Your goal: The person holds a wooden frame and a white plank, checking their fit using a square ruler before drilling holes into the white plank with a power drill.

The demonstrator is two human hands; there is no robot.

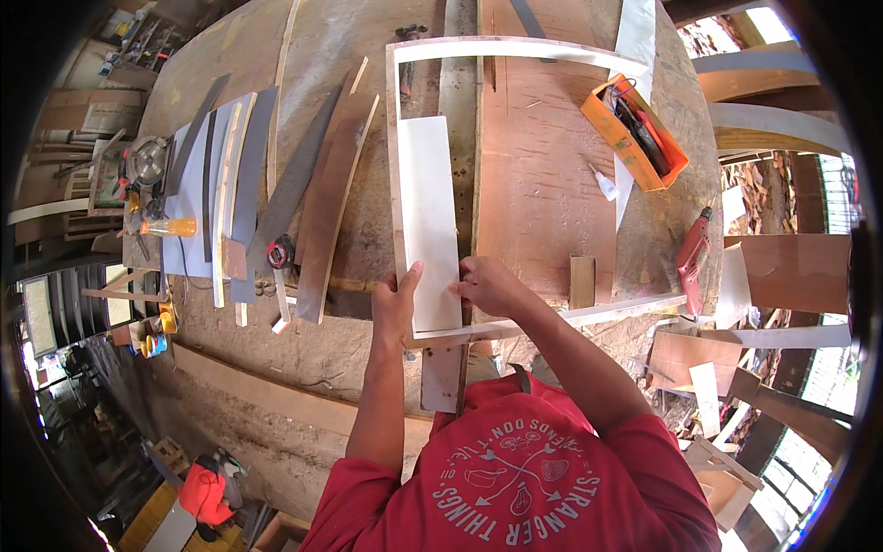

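A white-faced open frame (397, 175) of narrow boards lies on the worktable in front of me, its near edge toward my body. Inside its left side rests a white rectangular panel (430, 202), lengthwise along that side. My left hand (394, 302) is closed round the left side of the frame near the near corner, thumb on the panel's left edge. At the panel's right edge, my right hand (492, 285) pinches it between thumb and fingers. The fingers under the panel and frame are hidden.
An orange toolbox (635, 133), a small white bottle (604, 184) and a red drill (693, 262) sit to the right. Left lie brown boards (340, 202), a tape measure (280, 253), long strips (230, 184) and an orange bottle (170, 227). A small wood block (582, 281) stands inside the frame.
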